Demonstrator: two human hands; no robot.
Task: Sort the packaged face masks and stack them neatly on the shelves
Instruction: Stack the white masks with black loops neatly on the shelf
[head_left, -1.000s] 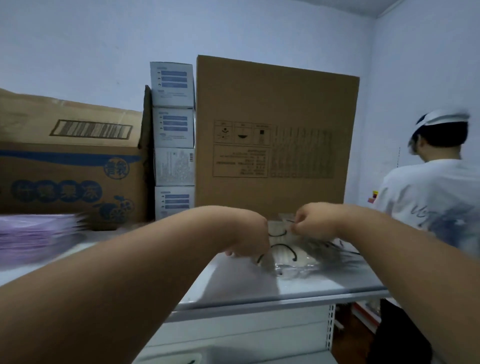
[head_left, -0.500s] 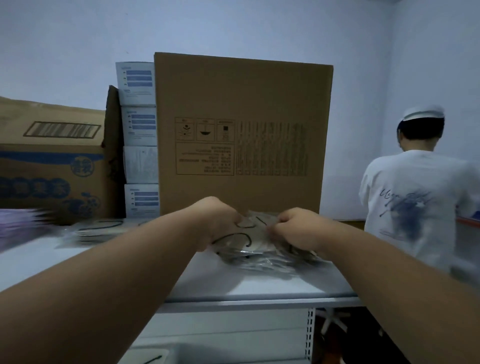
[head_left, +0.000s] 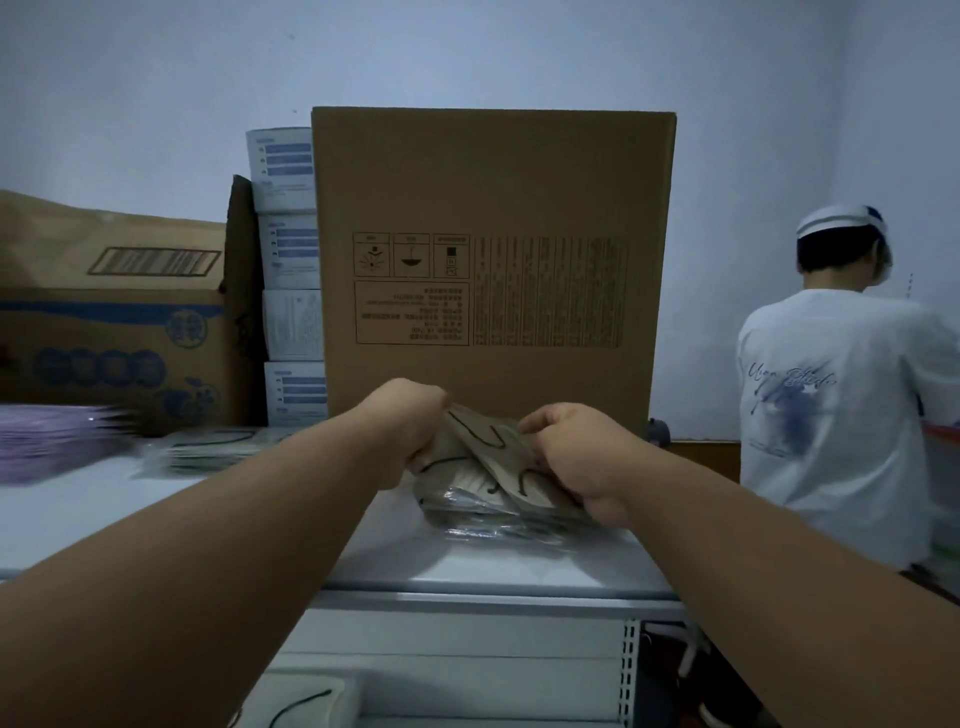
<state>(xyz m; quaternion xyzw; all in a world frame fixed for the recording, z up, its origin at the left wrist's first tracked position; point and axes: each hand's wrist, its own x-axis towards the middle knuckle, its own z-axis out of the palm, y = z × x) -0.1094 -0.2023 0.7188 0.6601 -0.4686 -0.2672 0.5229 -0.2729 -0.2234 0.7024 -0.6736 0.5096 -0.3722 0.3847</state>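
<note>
Gripping the packaged face masks from either side, the left hand and right hand are curled round them above the shelf; slippery packets could be fanned out and spilled.

A single head-worn camera looks forward and slightly down along the person's two outstretched bare forearms, squarely facing the tall plain brown cardboard carton that stands upright at the back of the white metal shelf. It sits close to that carton, which fills the middle of the wide-angle view. With only this one view, no part of the scene is shared with another.
</note>
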